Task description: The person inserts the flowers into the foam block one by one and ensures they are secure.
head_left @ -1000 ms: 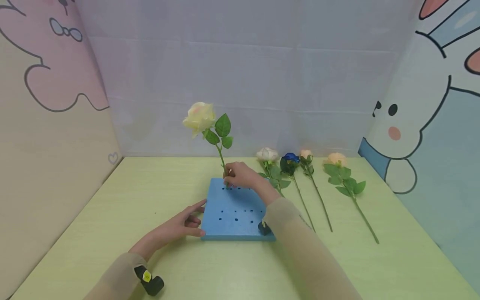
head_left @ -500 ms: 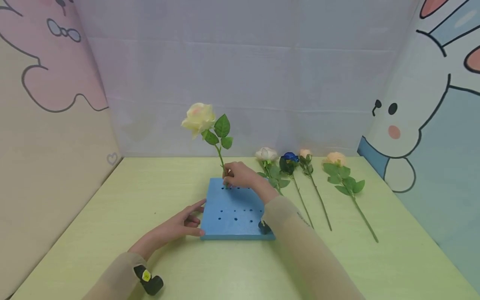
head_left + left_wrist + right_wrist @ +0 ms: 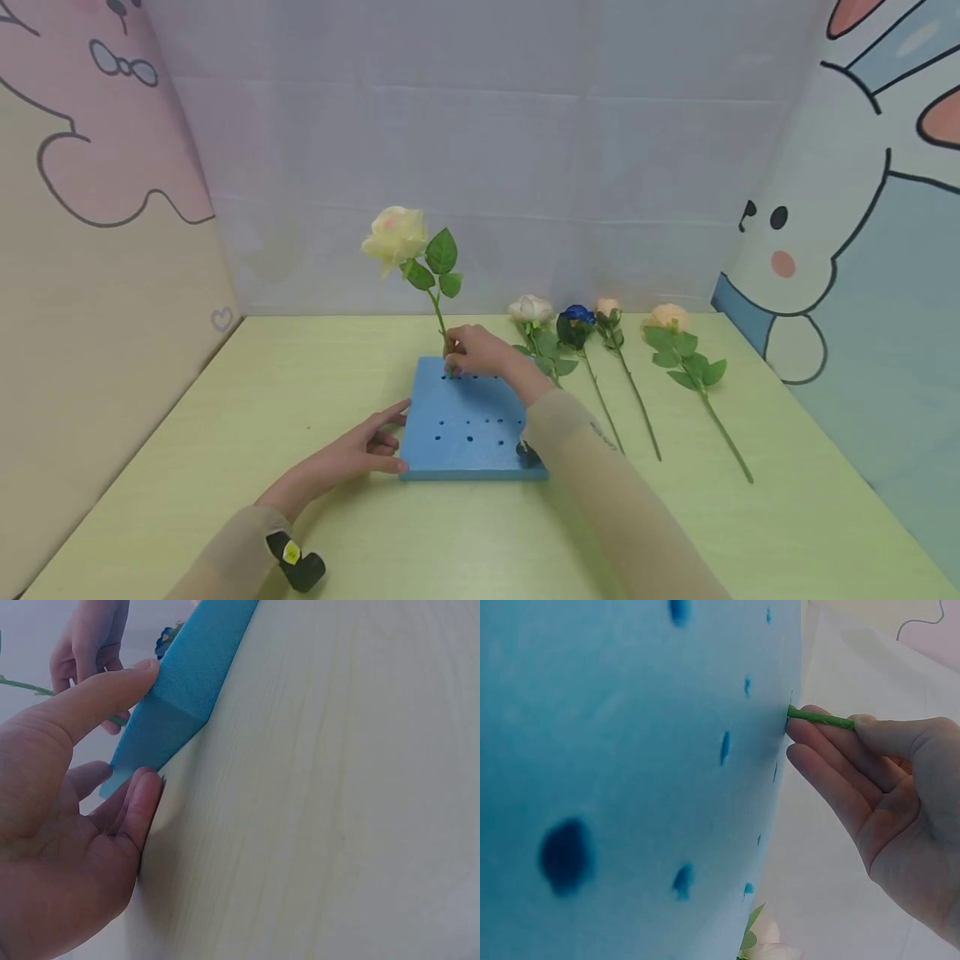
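A cream-white rose [image 3: 396, 236] stands tilted a little to the left above the back of the blue board [image 3: 472, 458], which has several holes. My right hand [image 3: 483, 352] pinches its green stem low down. From the right wrist, the stem [image 3: 821, 717] meets the board's surface between thumb and fingers; whether its end is inside a hole is hidden. My left hand [image 3: 360, 450] lies at the board's left side, fingers spread and mostly straight. In the left wrist view, the thumb [image 3: 124, 690] touches the board's edge and the other fingers are beside it.
Right of the board lie a pale pink-white rose [image 3: 531, 308], a dark blue rose [image 3: 576, 321], a small peach rose [image 3: 608, 310] and a larger peach rose [image 3: 670, 317], stems towards me. A curtain wall [image 3: 480, 167] closes off the table's [image 3: 300, 375] back edge.
The whole head view shifts very slightly to the left. Both hands, the board and the held rose keep practically the same places relative to each other.
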Motion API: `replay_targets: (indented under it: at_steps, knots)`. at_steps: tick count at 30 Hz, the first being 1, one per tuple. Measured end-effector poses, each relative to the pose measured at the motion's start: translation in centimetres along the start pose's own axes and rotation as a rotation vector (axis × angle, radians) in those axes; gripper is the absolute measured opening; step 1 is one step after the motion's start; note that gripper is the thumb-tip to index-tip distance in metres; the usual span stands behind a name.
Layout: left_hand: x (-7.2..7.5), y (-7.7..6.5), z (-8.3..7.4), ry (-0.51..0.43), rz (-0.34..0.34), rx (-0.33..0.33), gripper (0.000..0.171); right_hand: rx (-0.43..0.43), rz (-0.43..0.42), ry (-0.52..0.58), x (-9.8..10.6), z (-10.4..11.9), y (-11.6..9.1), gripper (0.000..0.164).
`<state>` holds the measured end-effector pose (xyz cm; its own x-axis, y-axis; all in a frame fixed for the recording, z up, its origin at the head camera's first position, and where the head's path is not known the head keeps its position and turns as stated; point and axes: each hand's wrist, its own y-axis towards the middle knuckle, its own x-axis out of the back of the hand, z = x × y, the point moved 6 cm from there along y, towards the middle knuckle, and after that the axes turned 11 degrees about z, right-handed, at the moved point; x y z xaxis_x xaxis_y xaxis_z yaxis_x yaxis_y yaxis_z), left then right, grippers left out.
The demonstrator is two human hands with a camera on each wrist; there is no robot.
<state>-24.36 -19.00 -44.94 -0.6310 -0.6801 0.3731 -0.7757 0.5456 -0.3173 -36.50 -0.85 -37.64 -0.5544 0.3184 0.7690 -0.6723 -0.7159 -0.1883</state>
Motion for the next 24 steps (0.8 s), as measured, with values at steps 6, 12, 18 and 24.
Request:
replay_targets:
  at_steps: [6, 12, 18, 24]
  knots:
    - [-0.1, 0.1, 0.6, -0.012, 0.0, 0.013, 0.096, 0.004, 0.001, -0.003, -0.3, -0.1, -0.1, 0.011]
    - [0.1, 0.0, 0.4, 0.002, -0.004, 0.01, 0.097, 0.023, -0.006, -0.012, -0.2, 0.1, -0.1, 0.012]
    - [0.1, -0.1, 0.2, -0.001, -0.007, 0.014, 0.096, 0.027, -0.002, 0.036, 0.0, -0.1, -0.2, 0.012]
    - [-0.1, 0.0, 0.2, 0.001, -0.002, 0.017, 0.096, 0.041, 0.022, 0.142, 0.1, -0.9, -0.5, 0.015]
